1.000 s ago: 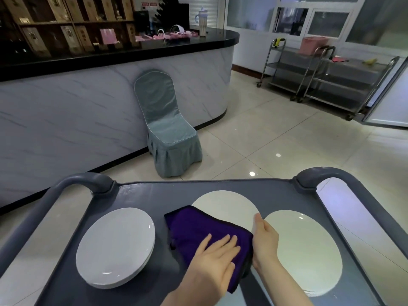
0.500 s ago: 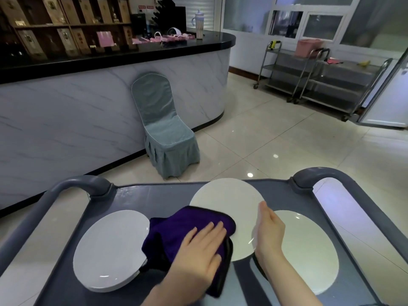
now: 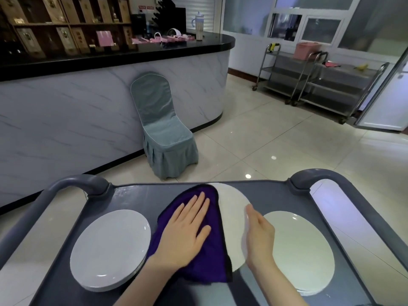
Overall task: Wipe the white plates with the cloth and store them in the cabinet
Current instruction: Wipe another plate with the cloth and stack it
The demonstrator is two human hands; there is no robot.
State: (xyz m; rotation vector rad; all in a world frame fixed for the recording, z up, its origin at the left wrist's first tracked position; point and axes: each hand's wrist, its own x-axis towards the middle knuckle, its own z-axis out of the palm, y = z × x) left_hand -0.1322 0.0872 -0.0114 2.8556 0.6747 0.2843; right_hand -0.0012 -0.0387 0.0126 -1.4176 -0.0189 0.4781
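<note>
As the left hand (image 3: 187,230), fingers flat and spread, pushed the cloth (image 3: 212,263) from the near edge to the far rim of the middle plate (image 3: 231,202) (on the cart tray (image 3: 136,195)), we judged wiping unfinished; the right hand (image 3: 258,235) seemingly braced the rim, though we could not tell its grip.

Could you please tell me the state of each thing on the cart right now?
middle plate: left half under the cloth.
cloth: spread, pressed down by the left hand.
left hand: flat, fingers straight.
right hand: against the middle plate's right rim, fingers hidden.
left plates: stacked, bare.
right plates: stacked, bare.
</note>
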